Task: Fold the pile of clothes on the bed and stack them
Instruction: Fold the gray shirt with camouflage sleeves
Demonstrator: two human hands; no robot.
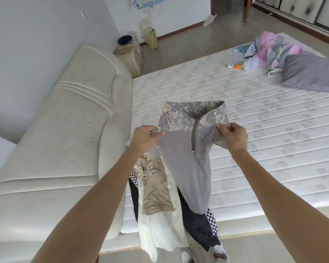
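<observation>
We record a grey shirt (186,164) with a camouflage collar and a short front zip, held up in the air above the near edge of the mattress (264,130), its front facing us. Its long axis runs top to bottom: collar on the far side and high, hem hanging down toward us just above the mattress edge. The left hand (145,138) pinches the shirt's left shoulder, thumb on top and fingers curled under the cloth. The right hand (233,136) pinches the opposite shoulder in the same manner, fingers folded over the seam. Both hands sit level with each other, one on each side of the zip, so neither is nearer the garment than the other. Below the shirt, at the near corner of the mattress, lie the remaining clothes: a tan camouflage garment (156,186), a cream piece (160,230) and dark trousers with a checkered stripe (203,224), partly hanging over the edge. In our judgement, the coming move is to lay the shirt flat on the open mattress beyond the hands, collar away from us.
</observation>
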